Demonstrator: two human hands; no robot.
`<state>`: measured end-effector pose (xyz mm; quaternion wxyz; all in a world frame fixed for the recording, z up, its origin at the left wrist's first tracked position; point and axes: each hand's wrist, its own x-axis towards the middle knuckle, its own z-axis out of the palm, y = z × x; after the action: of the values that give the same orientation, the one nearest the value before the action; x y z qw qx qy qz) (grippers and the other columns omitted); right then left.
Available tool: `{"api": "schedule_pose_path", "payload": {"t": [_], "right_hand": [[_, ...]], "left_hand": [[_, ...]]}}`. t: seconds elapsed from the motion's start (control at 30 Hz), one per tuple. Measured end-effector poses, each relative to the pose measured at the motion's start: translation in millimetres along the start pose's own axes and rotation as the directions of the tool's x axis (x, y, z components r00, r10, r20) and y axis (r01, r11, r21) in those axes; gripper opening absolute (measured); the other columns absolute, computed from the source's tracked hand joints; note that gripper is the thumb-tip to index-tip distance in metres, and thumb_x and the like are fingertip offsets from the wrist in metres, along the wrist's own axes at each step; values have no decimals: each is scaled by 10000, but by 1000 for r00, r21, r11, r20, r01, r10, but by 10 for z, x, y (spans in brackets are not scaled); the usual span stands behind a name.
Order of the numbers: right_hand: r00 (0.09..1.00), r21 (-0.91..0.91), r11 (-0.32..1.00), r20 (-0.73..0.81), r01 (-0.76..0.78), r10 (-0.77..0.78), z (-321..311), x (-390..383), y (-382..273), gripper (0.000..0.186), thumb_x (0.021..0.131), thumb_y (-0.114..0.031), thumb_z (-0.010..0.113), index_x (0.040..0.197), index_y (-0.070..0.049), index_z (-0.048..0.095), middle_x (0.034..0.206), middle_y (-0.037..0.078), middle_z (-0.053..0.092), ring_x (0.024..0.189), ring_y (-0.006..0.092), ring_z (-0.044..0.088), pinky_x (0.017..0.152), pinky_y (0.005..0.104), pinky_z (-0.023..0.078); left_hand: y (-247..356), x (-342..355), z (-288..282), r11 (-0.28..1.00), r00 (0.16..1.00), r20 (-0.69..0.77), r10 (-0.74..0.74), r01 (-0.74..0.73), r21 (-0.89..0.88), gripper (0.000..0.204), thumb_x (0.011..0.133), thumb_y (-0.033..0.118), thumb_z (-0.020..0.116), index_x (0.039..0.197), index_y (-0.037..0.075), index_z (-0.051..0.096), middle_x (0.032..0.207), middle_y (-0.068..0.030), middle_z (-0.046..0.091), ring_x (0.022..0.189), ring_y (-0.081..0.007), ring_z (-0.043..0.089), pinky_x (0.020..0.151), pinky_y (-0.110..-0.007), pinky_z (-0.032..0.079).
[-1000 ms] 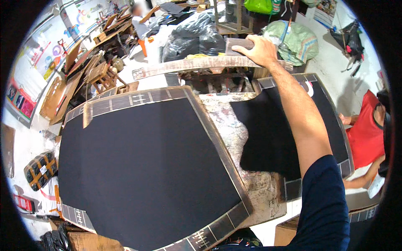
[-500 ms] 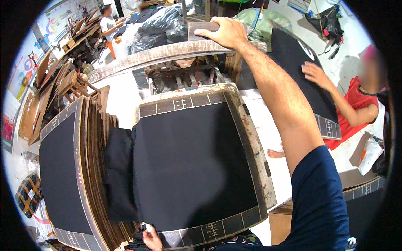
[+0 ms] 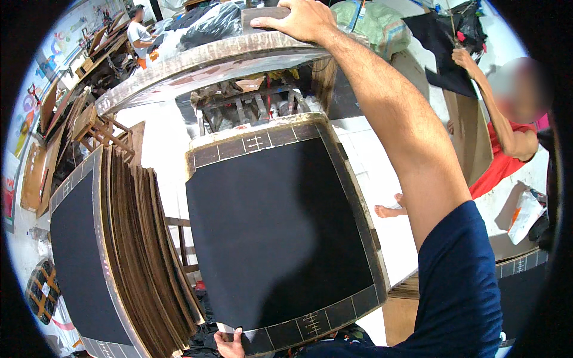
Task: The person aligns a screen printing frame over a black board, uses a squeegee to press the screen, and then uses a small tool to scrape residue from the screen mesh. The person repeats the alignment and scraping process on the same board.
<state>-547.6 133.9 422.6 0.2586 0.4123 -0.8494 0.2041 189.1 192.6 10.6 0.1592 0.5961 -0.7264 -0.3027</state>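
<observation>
In front of me lies a dark board (image 3: 256, 142) with white grid marks, covered by a flat black fabric panel (image 3: 262, 227). My left hand (image 3: 230, 343) pinches the board's near left corner, where a pale patch shows. Beyond the board, my right hand (image 3: 304, 21) is closed over a grey-brown block (image 3: 265, 17) at the top of a raised, stained frame (image 3: 197, 55). My right arm reaches across the board's right side, and a shadow falls on the fabric.
A tall stack of boards (image 3: 140, 238) stands at left, topped by a black panel. At right, a co-worker's hand (image 3: 465, 59) holds up black fabric (image 3: 444, 51) beside a brown board (image 3: 468, 137). More boards (image 3: 406, 289) are at lower right; a wooden stool (image 3: 95, 128) is far left.
The black fabric hanging over the board's left side is gone from view. My left hand shifted slightly right; the frame and my right hand moved up-left. The co-worker has lifted black fabric.
</observation>
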Motion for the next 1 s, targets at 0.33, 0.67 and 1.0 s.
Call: {"api": "schedule_pose_path", "payload": {"t": [0.33, 0.67, 1.0], "right_hand": [[995, 0, 998, 76, -65, 64, -97, 224, -37, 937, 731, -892, 669, 1252, -120, 770, 1232, 202, 757, 1161, 369, 720, 987, 485, 555], [990, 13, 995, 96, -103, 101, -123, 335, -49, 994, 701, -888, 696, 1315, -107, 736, 1293, 211, 733, 1193, 371, 704, 1017, 467, 545], [1000, -91, 996, 7, -11, 11, 30, 323, 40, 929, 731, -914, 649, 1187, -116, 784, 1117, 188, 784, 1057, 350, 752, 937, 476, 580]], "left_hand": [[318, -13, -143, 985, 995, -10, -99, 99, 139, 663, 691, 411, 992, 970, 8, 545, 791, -67, 510, 730, -259, 485, 720, -440, 462], [389, 149, -54, 986, 988, -18, -155, 156, 64, 722, 671, 382, 1009, 1080, -28, 578, 924, -145, 634, 865, -318, 610, 868, -441, 505], [-7, 338, 147, 982, 975, 148, -168, 153, 109, 859, 673, 425, 992, 1252, -47, 568, 1181, -228, 572, 1130, -398, 574, 1030, -493, 467]]}}
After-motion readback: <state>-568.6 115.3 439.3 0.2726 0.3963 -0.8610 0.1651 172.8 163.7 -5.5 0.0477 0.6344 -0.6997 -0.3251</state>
